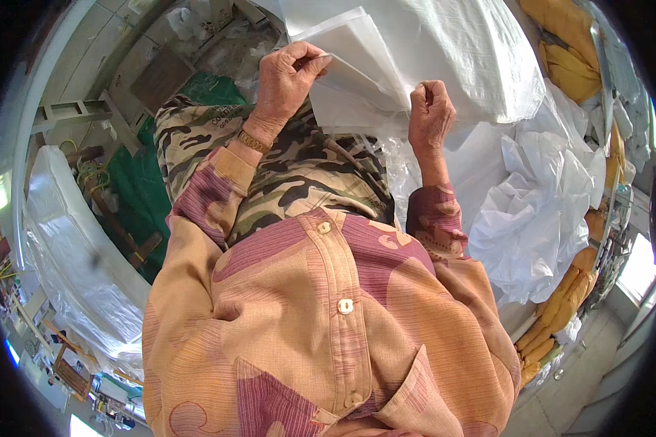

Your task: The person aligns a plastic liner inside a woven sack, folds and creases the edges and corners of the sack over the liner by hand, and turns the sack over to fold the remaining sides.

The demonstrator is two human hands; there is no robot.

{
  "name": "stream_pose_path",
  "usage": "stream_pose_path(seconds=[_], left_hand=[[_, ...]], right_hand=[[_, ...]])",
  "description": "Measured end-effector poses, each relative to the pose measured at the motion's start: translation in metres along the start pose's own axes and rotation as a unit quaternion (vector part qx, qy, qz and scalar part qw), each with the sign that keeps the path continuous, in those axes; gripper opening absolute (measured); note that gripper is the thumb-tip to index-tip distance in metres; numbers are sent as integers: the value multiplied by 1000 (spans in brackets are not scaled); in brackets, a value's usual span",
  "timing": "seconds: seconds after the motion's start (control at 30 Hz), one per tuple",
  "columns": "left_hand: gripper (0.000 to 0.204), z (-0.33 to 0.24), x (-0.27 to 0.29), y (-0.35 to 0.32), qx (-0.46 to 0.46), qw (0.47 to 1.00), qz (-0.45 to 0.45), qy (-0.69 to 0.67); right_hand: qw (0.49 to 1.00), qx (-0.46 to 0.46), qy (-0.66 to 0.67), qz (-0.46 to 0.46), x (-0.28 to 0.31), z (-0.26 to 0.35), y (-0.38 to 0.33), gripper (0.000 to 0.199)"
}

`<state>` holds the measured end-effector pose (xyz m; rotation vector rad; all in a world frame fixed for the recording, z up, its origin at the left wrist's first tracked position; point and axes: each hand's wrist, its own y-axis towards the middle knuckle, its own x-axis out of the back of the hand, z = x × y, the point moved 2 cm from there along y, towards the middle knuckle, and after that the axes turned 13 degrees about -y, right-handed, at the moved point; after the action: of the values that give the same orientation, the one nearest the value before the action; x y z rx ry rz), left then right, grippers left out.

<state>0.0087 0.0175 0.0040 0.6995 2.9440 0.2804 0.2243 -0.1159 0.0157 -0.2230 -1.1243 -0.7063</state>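
Observation:
In front of me a stack of white plastic sheets or bags (444, 58) lies at the far middle, with a few thin layers lifted at its left side. My left hand (288, 80), with a gold watch on its wrist, pinches the edge of a thin white plastic sheet (357, 69) between thumb and fingers. To the right, my right hand (431, 113) is closed near the front edge of the same layers, its fingertips curled inward. What exactly the right fingers hold is hidden.
Crumpled white plastic (525, 211) is heaped at the right. A plastic-wrapped white bundle (87, 269) stands at the left beside green sheeting (142, 197) and a metal frame (73, 113). Yellow-orange bundles (568, 291) line the right side. Camouflage cloth (299, 175) covers my lap.

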Motion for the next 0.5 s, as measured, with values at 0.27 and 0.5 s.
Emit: stream_pose_path(seconds=[0.27,0.5], left_hand=[[11,11,-6,-1,-12,999,-30,-20],[10,10,10,-4,35,996,-32,-77]], right_hand=[[961,67,-266,-39,30,-101,5,16],[950,-9,-311,-22,77,-160,-31,19]])
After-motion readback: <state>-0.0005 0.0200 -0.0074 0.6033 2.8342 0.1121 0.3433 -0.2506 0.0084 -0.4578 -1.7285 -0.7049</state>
